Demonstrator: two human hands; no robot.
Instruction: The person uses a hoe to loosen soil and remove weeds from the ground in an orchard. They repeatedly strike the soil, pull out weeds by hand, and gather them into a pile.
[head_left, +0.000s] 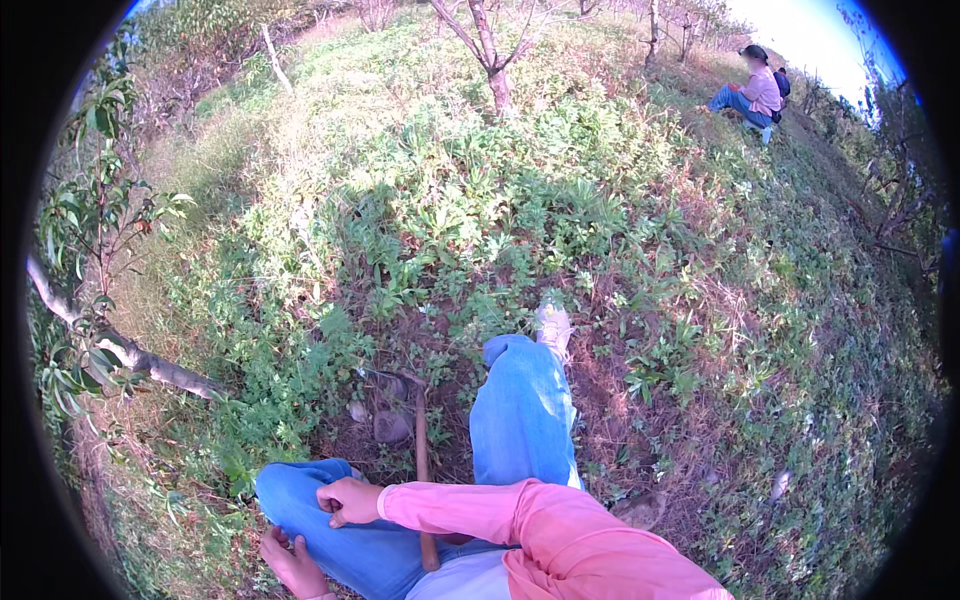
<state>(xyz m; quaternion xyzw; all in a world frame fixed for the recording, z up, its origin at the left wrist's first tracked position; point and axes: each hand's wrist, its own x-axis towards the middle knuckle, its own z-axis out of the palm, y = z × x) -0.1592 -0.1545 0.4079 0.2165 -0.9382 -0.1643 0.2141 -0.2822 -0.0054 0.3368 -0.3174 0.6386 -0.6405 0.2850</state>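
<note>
My right hand (349, 502) reaches across my lap in a pink sleeve, its fingers curled against the blue jeans (375, 546) over my bent left leg. Whether it pinches anything small cannot be told. Just below it, my left hand (291, 564) lies beside the thigh with its fingers bent and apart, nothing seen in it. A tool with a wooden handle (421, 442) leans over my lap, passing under the right forearm. Its thin dark head (397, 375) rests among weeds; the exact kind of tool is unclear. Neither hand touches it.
Stones (392, 426) lie beside the handle. My right shoe (554, 330) stands in low weeds. A bare branch (161, 369) juts in at left. A small tree (499, 82) rises ahead. A person (759, 90) sits on the slope at upper right, another partly hidden behind.
</note>
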